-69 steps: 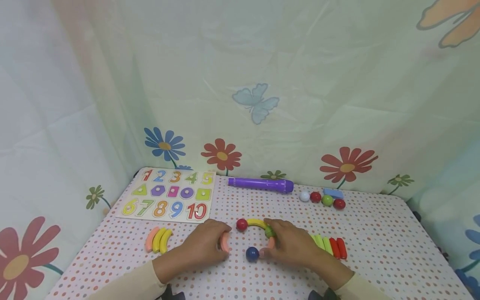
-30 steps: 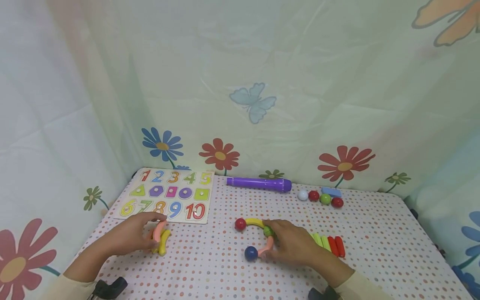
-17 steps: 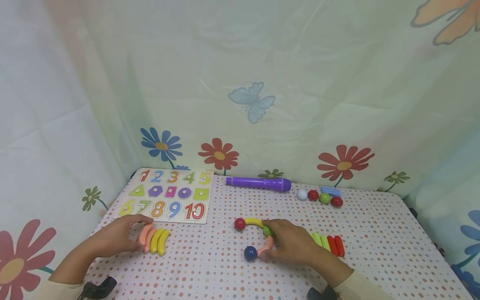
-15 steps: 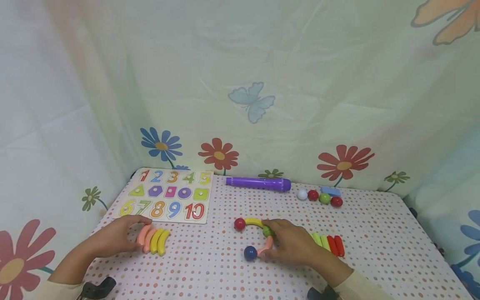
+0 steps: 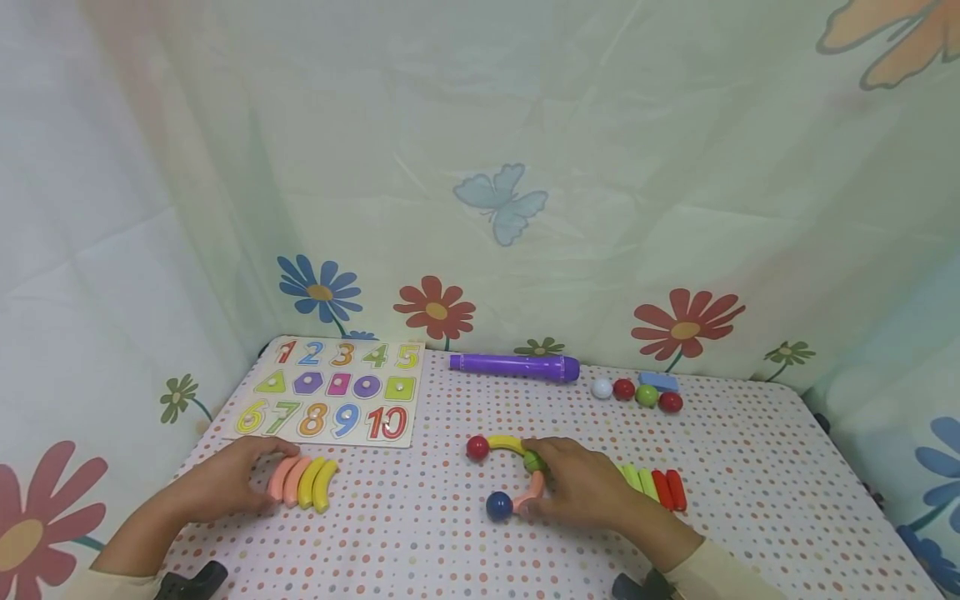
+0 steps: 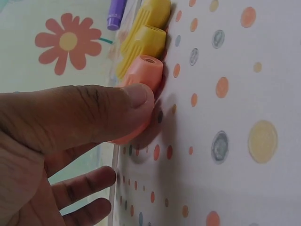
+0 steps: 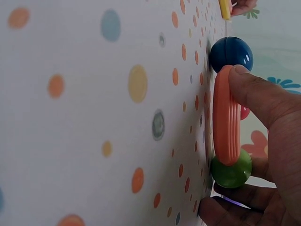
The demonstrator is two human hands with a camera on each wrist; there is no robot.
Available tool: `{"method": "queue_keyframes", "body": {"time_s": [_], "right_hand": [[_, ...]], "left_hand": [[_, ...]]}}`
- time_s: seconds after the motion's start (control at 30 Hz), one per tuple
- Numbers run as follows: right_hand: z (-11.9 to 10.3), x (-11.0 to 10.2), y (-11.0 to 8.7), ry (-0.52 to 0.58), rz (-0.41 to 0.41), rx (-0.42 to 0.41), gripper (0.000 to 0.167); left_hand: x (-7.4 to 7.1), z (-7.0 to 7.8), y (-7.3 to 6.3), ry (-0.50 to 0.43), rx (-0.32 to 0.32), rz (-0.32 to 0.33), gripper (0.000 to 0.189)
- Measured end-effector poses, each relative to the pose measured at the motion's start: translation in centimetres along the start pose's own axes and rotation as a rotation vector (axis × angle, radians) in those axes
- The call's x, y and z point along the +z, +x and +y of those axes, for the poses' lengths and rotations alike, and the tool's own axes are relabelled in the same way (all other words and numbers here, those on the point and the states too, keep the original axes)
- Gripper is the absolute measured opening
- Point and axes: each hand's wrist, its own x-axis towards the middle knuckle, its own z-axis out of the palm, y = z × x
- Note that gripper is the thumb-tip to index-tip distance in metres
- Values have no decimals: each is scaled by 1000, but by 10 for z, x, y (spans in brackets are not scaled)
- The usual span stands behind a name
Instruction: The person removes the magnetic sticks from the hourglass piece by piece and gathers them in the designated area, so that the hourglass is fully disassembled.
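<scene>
My left hand is at the left end of a row of curved toy rods. Its thumb and index finger pinch the ends of the outermost pink rod, which lies beside another pink rod and two yellow ones. My right hand holds a curved chain on the table. The thumb is on the chain's pink rod near the blue ball, and the fingers are around the green ball. A yellow rod links the green ball to a red ball.
Behind my left hand lies a number puzzle board. A purple toy microphone is at the table's back edge. Back right are several loose balls and a light-blue block. Green and red rods lie beside my right forearm.
My left hand has carried the pink rod from the middle of the table to the left, setting it down beside the other curved rods. The right hand has stayed at the chain.
</scene>
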Motion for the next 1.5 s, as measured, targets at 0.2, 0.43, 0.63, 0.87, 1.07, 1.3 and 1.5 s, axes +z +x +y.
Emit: {"method": "queue_keyframes", "body": {"time_s": [0.2, 0.43, 0.63, 0.87, 1.07, 1.3, 1.5], "right_hand": [[0, 0, 0, 4, 4, -6, 94], [1, 0, 0, -1, -4, -4, 95], [1, 0, 1, -5, 1, -12, 94], [0, 0, 1, 0, -3, -3, 95], [0, 0, 1, 9, -12, 6, 94], [1, 0, 0, 9, -6, 1, 95], [1, 1, 2, 7, -13, 4, 96]], "left_hand": [[4, -1, -1, -13, -28, -4, 66], [2, 3, 0, 44, -4, -15, 72], [4, 27, 6, 63, -40, 38, 63], [17, 78, 21, -17, -69, 92, 51], [40, 111, 41, 112, 81, 116, 44], [69, 138, 63, 154, 201, 33, 45], [93, 154, 83, 141, 280, -21, 43]]}}
